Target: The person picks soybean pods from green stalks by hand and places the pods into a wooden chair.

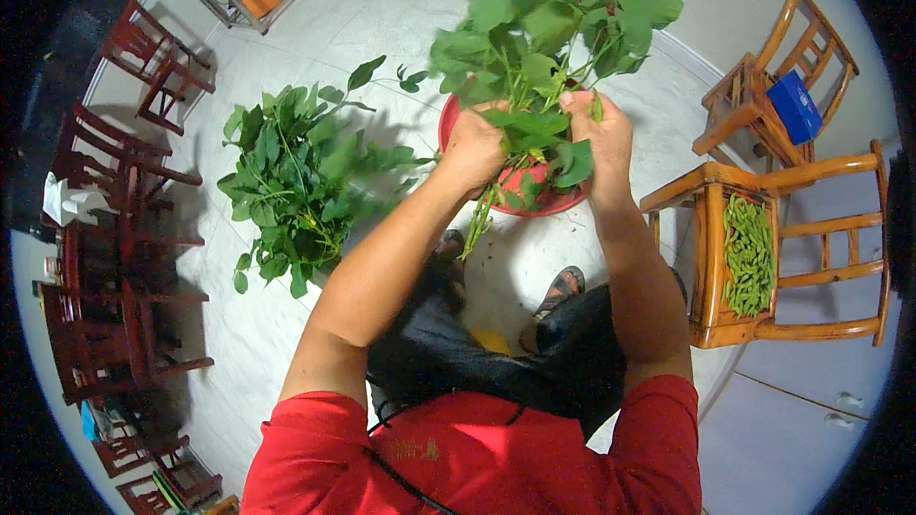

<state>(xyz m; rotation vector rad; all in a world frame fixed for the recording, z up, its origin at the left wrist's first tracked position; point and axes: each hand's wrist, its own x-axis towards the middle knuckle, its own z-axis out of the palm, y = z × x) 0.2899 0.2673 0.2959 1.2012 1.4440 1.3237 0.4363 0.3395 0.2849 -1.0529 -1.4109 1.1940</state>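
Current status, as I read it from the head view:

1. Position. The leafy bunch [539, 62] is raised in front of the person, over the red basin [536, 211] on the floor [377, 24]. Its foliage points away from the body; its cut stems hang below the left hand.

2. Left hand [474, 150]. Fingers are curled into a fist around the stems.

3. Right hand [603, 129]. Thumb and fingers are drawn narrow at the side of the bunch, closed on a part of it. A small green piece shows at the fingertips — I cannot tell whether it is a pod or a stem.

4. Done. A heap of green pods [749, 257] lies on the seat of the wooden chair [708, 272] to the right. I judge these to be already picked.

5. Left. The bunch in hand carries many leaves; I cannot count any pods on it. A leafy pile [296, 176] lies on the floor to the left. I cannot confirm whether it is stripped or waiting — foliage hides its stems. I therefore rate the work as partway, with at least the held bunch unfinished.
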